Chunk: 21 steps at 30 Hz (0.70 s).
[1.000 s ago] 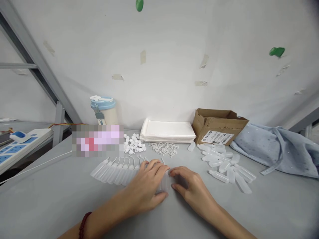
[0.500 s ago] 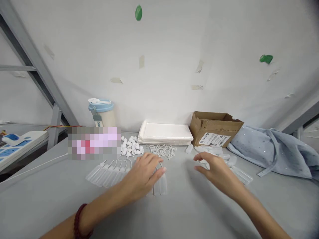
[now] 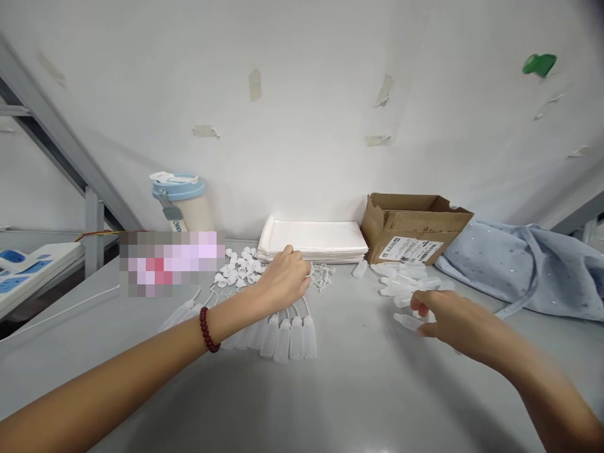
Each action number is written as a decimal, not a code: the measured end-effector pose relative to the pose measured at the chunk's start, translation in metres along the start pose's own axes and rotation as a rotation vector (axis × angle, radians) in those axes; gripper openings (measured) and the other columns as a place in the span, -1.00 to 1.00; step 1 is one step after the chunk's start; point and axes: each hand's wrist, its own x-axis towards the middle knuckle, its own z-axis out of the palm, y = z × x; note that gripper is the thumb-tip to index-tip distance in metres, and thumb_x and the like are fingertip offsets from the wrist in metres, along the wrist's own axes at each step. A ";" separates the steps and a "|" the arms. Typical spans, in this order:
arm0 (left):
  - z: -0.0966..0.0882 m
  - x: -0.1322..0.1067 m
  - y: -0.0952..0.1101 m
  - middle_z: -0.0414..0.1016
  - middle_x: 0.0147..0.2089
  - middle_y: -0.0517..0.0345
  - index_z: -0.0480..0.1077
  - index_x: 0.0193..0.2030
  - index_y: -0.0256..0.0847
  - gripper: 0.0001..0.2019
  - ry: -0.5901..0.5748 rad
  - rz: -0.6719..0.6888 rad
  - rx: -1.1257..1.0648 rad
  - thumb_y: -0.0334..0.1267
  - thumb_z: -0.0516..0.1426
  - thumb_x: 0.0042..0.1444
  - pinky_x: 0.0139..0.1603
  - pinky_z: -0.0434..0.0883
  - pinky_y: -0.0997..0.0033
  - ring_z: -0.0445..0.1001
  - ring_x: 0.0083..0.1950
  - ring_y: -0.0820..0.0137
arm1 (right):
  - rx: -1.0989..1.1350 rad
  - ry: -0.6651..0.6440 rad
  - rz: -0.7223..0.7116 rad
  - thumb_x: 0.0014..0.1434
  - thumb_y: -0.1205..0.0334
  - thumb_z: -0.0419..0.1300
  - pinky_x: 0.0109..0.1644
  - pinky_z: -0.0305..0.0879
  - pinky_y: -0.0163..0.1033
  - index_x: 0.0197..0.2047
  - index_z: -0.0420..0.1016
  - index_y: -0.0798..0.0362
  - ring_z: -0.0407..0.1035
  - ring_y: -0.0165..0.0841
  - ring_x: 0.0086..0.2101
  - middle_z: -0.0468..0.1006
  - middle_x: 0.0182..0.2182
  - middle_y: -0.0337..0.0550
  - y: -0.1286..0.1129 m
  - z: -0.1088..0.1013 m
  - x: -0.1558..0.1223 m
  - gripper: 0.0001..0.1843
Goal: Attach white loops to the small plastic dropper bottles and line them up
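My left hand (image 3: 282,278) reaches over a row of capped translucent squeeze bottles (image 3: 283,331) and curls its fingers at the pile of thin white tethered cap strips (image 3: 322,275); what it pinches is hidden. My right hand (image 3: 448,319) lies among the loose uncapped bottles (image 3: 408,282) at the right, with fingers closing on one small bottle (image 3: 408,322). A heap of small white tips (image 3: 239,274) sits left of my left hand.
At the back stand a stack of white trays (image 3: 314,239), an open cardboard box (image 3: 415,233) and a blue-lidded cup (image 3: 182,202). A pale blue cloth (image 3: 519,267) lies at the right. A power strip (image 3: 28,274) rests on the bench at the left, beside grey metal framing.
Both hands left the end of the bottle row. My left hand went forward to the cap strips and my right hand swung right to the loose bottles.
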 end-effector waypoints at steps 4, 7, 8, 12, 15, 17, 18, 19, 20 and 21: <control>0.010 0.007 0.005 0.43 -0.31 -0.11 0.48 -0.38 -0.33 -0.83 -0.008 0.025 0.000 -0.39 0.05 0.11 -0.19 0.30 0.21 0.29 -0.13 0.12 | -0.104 -0.053 -0.013 -0.02 0.44 0.12 -0.41 0.15 -0.24 -0.34 0.48 0.05 0.42 -0.17 -0.35 0.54 -0.32 -0.04 -0.019 -0.007 -0.005 -0.82; 0.014 0.011 0.006 0.45 -0.35 -0.09 0.46 -0.46 -0.32 -0.81 0.000 0.013 -0.038 -0.47 0.04 0.05 -0.20 0.31 0.22 0.32 -0.15 0.13 | -0.117 -0.082 -0.027 -0.04 0.48 0.11 -0.44 0.13 -0.26 -0.39 0.48 0.08 0.43 -0.18 -0.38 0.53 -0.34 -0.02 -0.026 -0.009 -0.007 -0.83; 0.013 0.012 0.006 0.46 -0.37 -0.07 0.46 -0.47 -0.30 -0.80 0.008 0.000 -0.062 -0.49 0.03 0.04 -0.22 0.32 0.23 0.33 -0.16 0.14 | -0.103 -0.078 -0.044 -0.03 0.48 0.12 -0.45 0.13 -0.27 -0.41 0.48 0.08 0.43 -0.18 -0.39 0.53 -0.35 -0.02 -0.027 -0.009 -0.007 -0.83; -0.001 0.010 0.003 0.51 -0.36 0.04 0.49 -0.41 -0.25 -0.81 0.065 -0.067 -0.194 -0.44 0.05 0.06 -0.22 0.35 0.30 0.37 -0.16 0.20 | 0.034 0.004 -0.171 0.03 0.43 0.12 -0.41 0.20 -0.26 -0.36 0.49 0.05 0.44 -0.20 -0.36 0.53 -0.34 -0.06 -0.030 -0.005 -0.009 -0.85; -0.018 -0.001 0.003 0.54 -0.29 0.13 0.50 -0.32 -0.19 -0.82 0.104 -0.096 -0.291 -0.32 0.06 0.14 -0.20 0.37 0.37 0.41 -0.16 0.30 | 0.128 0.104 -0.289 0.10 0.41 0.11 -0.28 0.30 -0.19 -0.21 0.48 0.07 0.45 -0.18 -0.24 0.53 -0.22 -0.03 -0.043 0.000 -0.013 -0.81; -0.028 -0.012 0.006 0.54 -0.24 0.18 0.50 -0.28 -0.14 -0.82 0.131 -0.102 -0.388 -0.23 0.06 0.18 -0.25 0.38 0.43 0.43 -0.20 0.37 | 0.175 0.193 -0.385 0.14 0.41 0.10 -0.19 0.34 -0.14 -0.13 0.45 0.09 0.42 -0.16 -0.16 0.50 -0.16 0.00 -0.054 0.005 -0.015 -0.78; -0.031 -0.018 0.009 0.54 -0.24 0.18 0.50 -0.28 -0.14 -0.83 0.159 -0.114 -0.492 -0.21 0.08 0.17 -0.27 0.37 0.44 0.43 -0.22 0.39 | 0.196 0.240 -0.440 0.15 0.42 0.10 -0.17 0.35 -0.11 -0.11 0.43 0.10 0.40 -0.15 -0.14 0.50 -0.15 0.01 -0.060 0.008 -0.017 -0.77; -0.032 -0.025 0.011 0.54 -0.25 0.18 0.50 -0.29 -0.14 -0.85 0.189 -0.118 -0.584 -0.21 0.10 0.16 -0.28 0.37 0.45 0.44 -0.24 0.40 | 0.216 0.283 -0.498 0.16 0.42 0.11 -0.15 0.35 -0.09 -0.10 0.42 0.12 0.39 -0.15 -0.14 0.49 -0.16 0.01 -0.066 0.011 -0.018 -0.77; -0.031 -0.032 0.014 0.53 -0.26 0.18 0.50 -0.30 -0.14 -0.87 0.222 -0.113 -0.652 -0.22 0.12 0.15 -0.28 0.37 0.45 0.43 -0.25 0.41 | 0.238 0.321 -0.555 0.16 0.43 0.11 -0.14 0.36 -0.07 -0.09 0.41 0.13 0.38 -0.15 -0.14 0.49 -0.17 0.01 -0.071 0.014 -0.020 -0.76; -0.029 -0.038 0.016 0.52 -0.27 0.17 0.49 -0.30 -0.15 -0.88 0.257 -0.096 -0.693 -0.24 0.13 0.15 -0.25 0.36 0.45 0.43 -0.24 0.41 | 0.260 0.349 -0.609 0.16 0.43 0.11 -0.13 0.36 -0.07 -0.08 0.40 0.13 0.37 -0.16 -0.15 0.49 -0.18 0.01 -0.075 0.018 -0.022 -0.76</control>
